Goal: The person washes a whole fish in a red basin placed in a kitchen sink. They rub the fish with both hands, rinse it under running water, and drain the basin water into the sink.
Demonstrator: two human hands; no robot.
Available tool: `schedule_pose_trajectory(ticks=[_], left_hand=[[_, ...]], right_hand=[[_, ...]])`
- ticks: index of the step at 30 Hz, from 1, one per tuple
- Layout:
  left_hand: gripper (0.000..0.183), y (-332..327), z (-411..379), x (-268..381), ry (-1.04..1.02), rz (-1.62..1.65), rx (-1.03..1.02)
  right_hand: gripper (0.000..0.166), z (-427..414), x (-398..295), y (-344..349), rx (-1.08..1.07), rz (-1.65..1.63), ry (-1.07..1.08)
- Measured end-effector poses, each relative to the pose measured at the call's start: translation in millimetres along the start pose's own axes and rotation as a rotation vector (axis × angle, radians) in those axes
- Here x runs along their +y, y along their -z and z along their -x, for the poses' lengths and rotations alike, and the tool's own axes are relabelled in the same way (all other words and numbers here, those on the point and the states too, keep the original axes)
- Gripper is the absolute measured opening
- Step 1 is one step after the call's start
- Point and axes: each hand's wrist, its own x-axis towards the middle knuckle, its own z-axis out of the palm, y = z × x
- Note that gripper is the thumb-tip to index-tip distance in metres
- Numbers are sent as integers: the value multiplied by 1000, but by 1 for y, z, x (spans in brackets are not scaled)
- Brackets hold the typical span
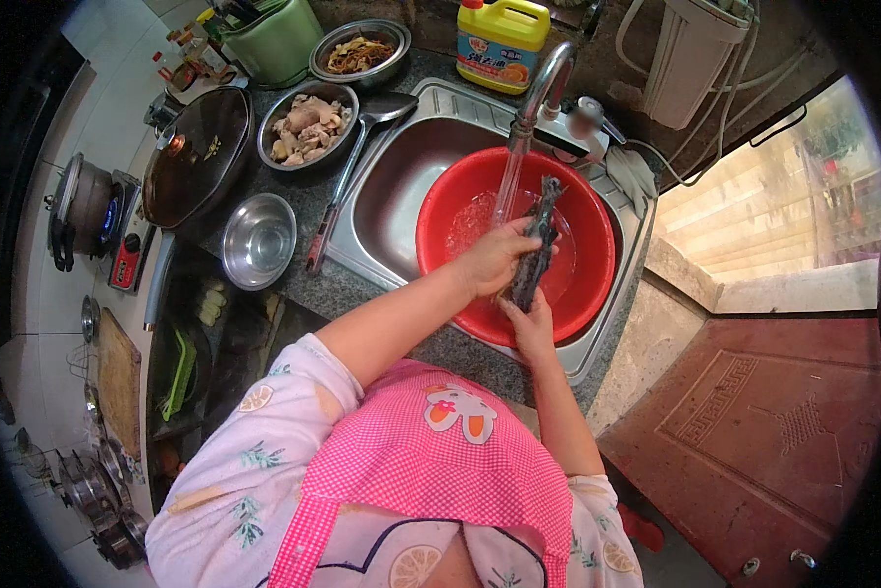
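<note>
Over a red plastic basin (429, 213), both my hands hold a dark, slender fish (534, 261). My left hand (503, 253) is closed round its middle. At the fish's lower end, my right hand (532, 323) grips it from beneath, partly hidden by it. The narrow tail end points up toward the back of the basin. Water (510, 187) runs from the curved metal faucet (536, 95) into the basin, beside the fish. The basin holds some water and sits in the stainless steel sink (385, 213).
Left of the sink lie a spatula (348, 176), a metal bowl (259, 241) and a bowl of meat pieces (264, 143). A lidded wok (197, 158) stands farther left, near a pot (87, 202) over a lit burner. A yellow detergent jug (500, 48) stands behind the sink.
</note>
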Motion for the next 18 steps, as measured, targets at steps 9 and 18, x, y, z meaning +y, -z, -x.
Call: schedule_pose_trajectory(ticks=[9, 18], left_hand=[[28, -2, -5, 12, 52, 109, 27], [24, -10, -13, 12, -59, 82, 187]], right_hand=[[33, 2, -10, -3, -21, -51, -10], [32, 2, -12, -6, -17, -54, 11]])
